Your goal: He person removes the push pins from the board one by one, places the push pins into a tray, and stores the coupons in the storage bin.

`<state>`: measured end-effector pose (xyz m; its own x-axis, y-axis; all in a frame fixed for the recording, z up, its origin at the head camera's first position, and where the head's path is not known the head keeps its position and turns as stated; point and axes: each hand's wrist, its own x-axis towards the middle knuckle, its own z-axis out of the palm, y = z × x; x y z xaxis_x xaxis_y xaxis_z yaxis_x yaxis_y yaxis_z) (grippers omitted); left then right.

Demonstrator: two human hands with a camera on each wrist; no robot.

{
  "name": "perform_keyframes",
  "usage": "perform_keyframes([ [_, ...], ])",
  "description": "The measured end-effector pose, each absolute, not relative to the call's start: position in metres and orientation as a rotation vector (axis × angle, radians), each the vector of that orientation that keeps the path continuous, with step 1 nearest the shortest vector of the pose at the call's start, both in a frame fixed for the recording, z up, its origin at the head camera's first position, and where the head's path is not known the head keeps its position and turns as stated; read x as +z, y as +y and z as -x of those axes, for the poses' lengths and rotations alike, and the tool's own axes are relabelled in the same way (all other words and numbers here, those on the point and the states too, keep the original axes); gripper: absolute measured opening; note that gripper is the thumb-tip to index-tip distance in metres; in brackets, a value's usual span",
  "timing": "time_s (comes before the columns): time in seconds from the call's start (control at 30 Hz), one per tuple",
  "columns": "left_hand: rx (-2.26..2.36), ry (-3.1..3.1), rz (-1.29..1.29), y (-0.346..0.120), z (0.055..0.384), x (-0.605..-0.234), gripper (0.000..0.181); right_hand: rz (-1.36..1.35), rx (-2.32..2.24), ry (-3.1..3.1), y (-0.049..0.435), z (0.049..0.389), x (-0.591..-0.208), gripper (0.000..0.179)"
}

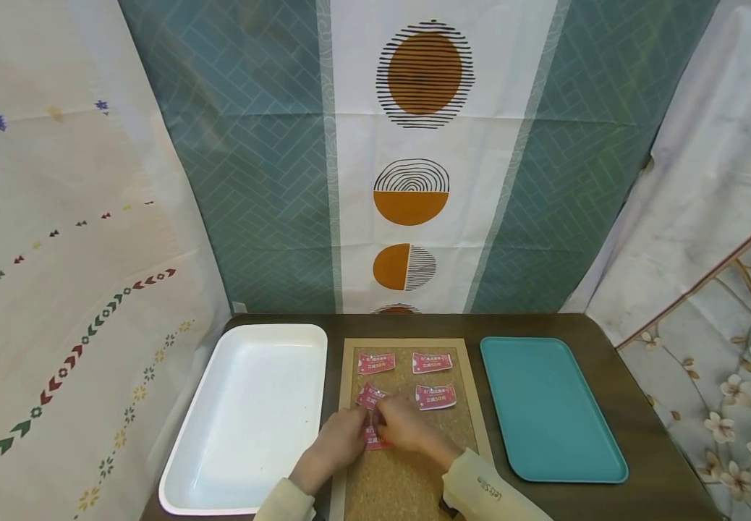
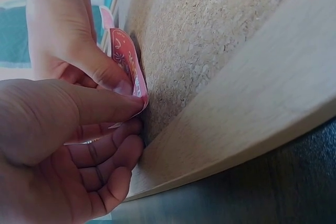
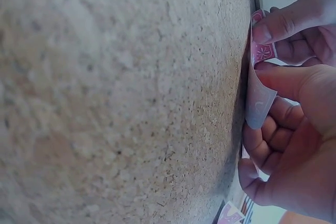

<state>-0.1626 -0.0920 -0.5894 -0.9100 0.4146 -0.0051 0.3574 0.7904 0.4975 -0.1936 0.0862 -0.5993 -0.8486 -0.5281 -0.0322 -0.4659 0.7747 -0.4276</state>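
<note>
Both hands meet over the left column of a wood-framed corkboard [image 1: 414, 474]. My left hand [image 1: 341, 438] pinches a pink printed coupon [image 1: 375, 439] at its left end, thumb on the printed face. The right hand [image 1: 406, 427] pinches the same coupon farther along, with its thumb against the paper. In the right wrist view the coupon [image 3: 261, 103] bends up from the cork, its pale back showing. Just beyond the fingers lies a tilted pink coupon [image 1: 369, 395], partly hidden by the hands. Some of the held coupon is covered by fingers.
Farther up the board are more pink coupons, at upper left [image 1: 376, 363], upper right [image 1: 432, 363] and right [image 1: 436, 397]. A white tray [image 1: 245, 427] stands left of the board, a teal tray [image 1: 554, 416] to its right, all on a dark table [image 1: 655, 463].
</note>
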Motion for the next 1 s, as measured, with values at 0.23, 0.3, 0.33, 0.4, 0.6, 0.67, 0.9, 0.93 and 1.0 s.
perform_keyframes([
  [0.23, 0.770, 2.839, -0.570, -0.0915, 0.1622, -0.5880, 0.013, 0.761, -0.625, 2.811, 0.0848, 0.1947, -0.6017, 0.021],
  [0.3, 0.781, 2.837, -0.573, -0.0918, 0.1620, -0.5886, 0.014, 0.755, -0.621, 2.809, 0.0848, 0.1946, -0.6015, 0.020],
  [0.33, 0.788, 2.836, -0.576, -0.0921, 0.1618, -0.5887, 0.015, 0.753, -0.624, 2.806, 0.0848, 0.1946, -0.6017, 0.020],
  [0.4, 0.798, 2.834, -0.577, -0.0924, 0.1613, -0.5892, 0.016, 0.755, -0.632, 2.803, 0.0851, 0.1941, -0.6015, 0.020],
  [0.6, 0.793, 2.833, -0.582, -0.0931, 0.1607, -0.5904, 0.014, 0.772, -0.636, 2.797, 0.0851, 0.1920, -0.6017, 0.019],
  [0.67, 0.792, 2.835, -0.583, -0.0933, 0.1607, -0.5906, 0.015, 0.768, -0.634, 2.793, 0.0850, 0.1919, -0.6020, 0.019],
  [0.9, 0.841, 2.815, -0.589, -0.0938, 0.1616, -0.5900, 0.017, 0.765, -0.631, 2.797, 0.0846, 0.1919, -0.6009, 0.020],
  [0.93, 0.844, 2.815, -0.593, -0.0939, 0.1617, -0.5904, 0.017, 0.767, -0.629, 2.798, 0.0846, 0.1918, -0.6007, 0.020],
  [1.0, 0.845, 2.815, -0.598, -0.0941, 0.1615, -0.5905, 0.017, 0.771, -0.625, 2.799, 0.0846, 0.1913, -0.6002, 0.020],
])
